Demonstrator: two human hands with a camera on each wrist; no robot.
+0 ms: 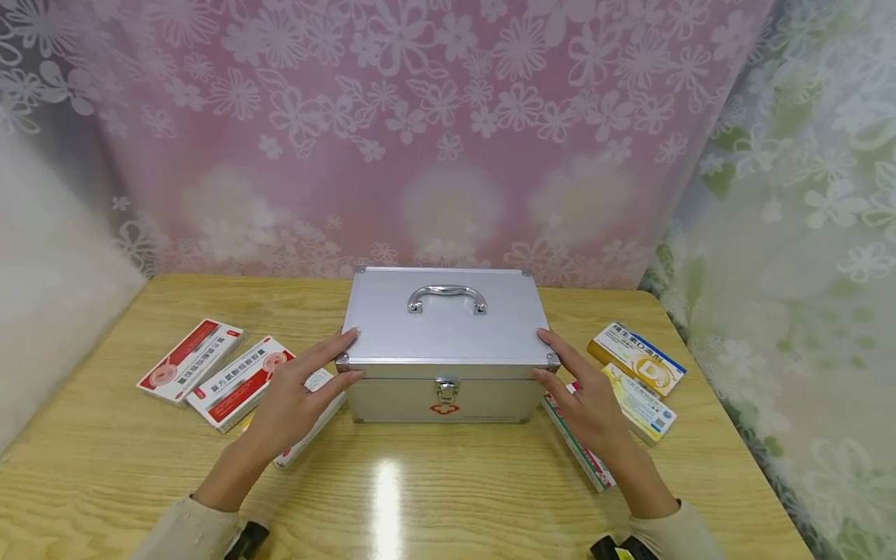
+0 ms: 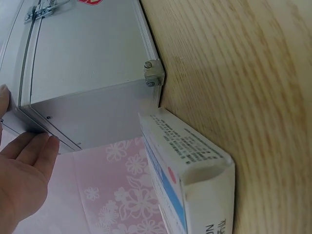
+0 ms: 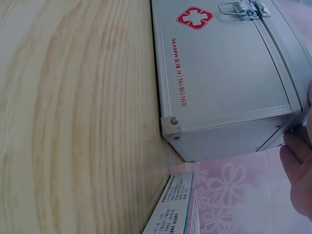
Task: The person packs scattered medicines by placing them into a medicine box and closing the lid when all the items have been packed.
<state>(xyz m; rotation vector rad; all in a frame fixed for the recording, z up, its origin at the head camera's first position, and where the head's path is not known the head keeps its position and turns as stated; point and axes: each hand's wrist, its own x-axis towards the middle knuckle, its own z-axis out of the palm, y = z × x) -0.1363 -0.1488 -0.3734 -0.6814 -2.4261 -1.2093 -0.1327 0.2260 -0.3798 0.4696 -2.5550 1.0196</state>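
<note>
A silver first-aid case with a red cross emblem stands on the table, its lid down. The metal latch is at the middle of its front, and a chrome handle lies on top. My left hand grips the lid's left front corner, thumb at the front and fingers along the side. At the opposite corner my right hand grips the lid the same way, its fingers against the side panel.
Two red-and-white medicine boxes lie at left. A white box is partly hidden under my left arm. At right lie an orange-and-white vitamin D box, a yellow-and-white box and a green-and-pink-edged box. A flowered curtain hangs behind.
</note>
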